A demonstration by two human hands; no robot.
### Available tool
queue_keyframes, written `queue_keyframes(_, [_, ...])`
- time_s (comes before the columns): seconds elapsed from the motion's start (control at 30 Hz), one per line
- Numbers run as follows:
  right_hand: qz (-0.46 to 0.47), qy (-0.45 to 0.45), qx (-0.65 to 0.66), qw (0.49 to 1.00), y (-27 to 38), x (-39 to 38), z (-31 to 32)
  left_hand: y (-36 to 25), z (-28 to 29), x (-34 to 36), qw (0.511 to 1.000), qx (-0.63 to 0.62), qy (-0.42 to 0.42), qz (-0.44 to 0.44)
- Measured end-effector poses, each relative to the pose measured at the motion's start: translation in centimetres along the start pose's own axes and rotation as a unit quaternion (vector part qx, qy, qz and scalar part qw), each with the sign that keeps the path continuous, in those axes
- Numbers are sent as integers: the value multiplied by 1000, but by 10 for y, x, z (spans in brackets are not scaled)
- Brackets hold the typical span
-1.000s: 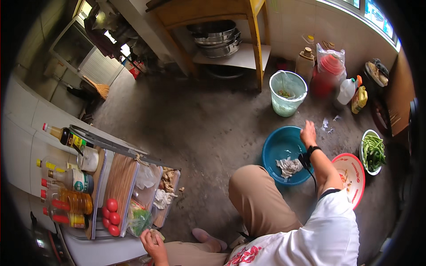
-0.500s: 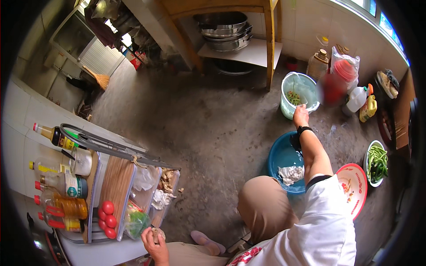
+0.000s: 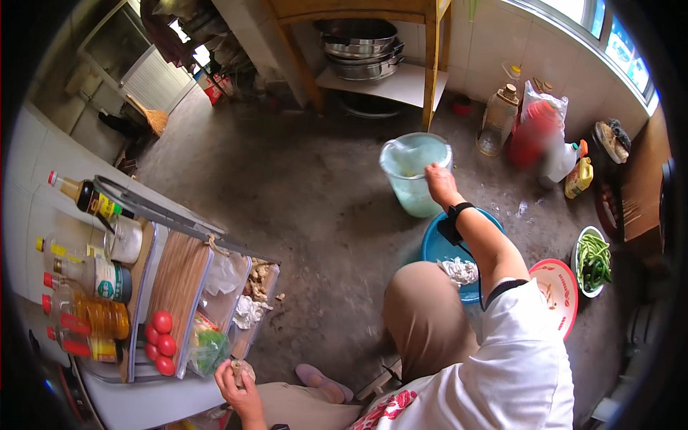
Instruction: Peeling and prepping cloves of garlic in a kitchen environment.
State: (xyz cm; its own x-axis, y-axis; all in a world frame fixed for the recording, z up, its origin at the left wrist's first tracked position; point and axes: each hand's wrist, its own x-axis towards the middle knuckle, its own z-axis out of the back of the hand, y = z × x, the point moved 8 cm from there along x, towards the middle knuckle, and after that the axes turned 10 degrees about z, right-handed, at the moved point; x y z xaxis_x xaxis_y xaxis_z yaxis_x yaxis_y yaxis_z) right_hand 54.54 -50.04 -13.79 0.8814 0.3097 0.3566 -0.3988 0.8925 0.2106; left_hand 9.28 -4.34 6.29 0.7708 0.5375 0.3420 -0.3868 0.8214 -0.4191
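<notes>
In the head view, we see our right hand [image 3: 443, 185] at the near right edge of the pale green bucket [image 3: 405, 192], its fingers closed over the rim in a narrow grip. The bucket stands out over the floor [image 3: 315, 215], just beyond the blue basin [image 3: 433, 247], with a thin, clear liner inside; we cannot tell whether its base touches the floor. A dark band [image 3: 450, 225] circles our right wrist above the basin, where a crumpled whitish bundle [image 3: 459, 271] lies at the side nearest our knee [image 3: 426, 297]

Our left hand [image 3: 244, 393] is low at the left, over our thigh, its fingers curled around a small pale brown piece [image 3: 246, 371]; we cannot tell just what it is. Near that hand, a clear bag with green vegetables [image 3: 208, 351] rests on the rack [image 3: 183, 279], beside a cluster of red tomatoes [image 3: 165, 345]. Knobbly ginger [image 3: 258, 276] sits farther along it, next to a crumpled white wad [image 3: 248, 312]

To the right of our sleeve [image 3: 527, 322] we have a red-rimmed white bowl [image 3: 562, 287], and just past it a smaller bowl [image 3: 575, 269] of green beans [image 3: 593, 251] and darker green peppers [image 3: 596, 274]
</notes>
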Motion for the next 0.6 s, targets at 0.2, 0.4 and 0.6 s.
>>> queue_keyframes(0.2, [343,220,-9,913,130,33,-17,0,18,-9,999,-28,-19,-14])
queue_keyframes(0.4, [370,313,133,864,285,20,63,14,45,-26,998,-48,-49,-8])
queue_keyframes(0.6, [443,263,142,845,389,-71,20,33,62,-35,994,-73,-78,6])
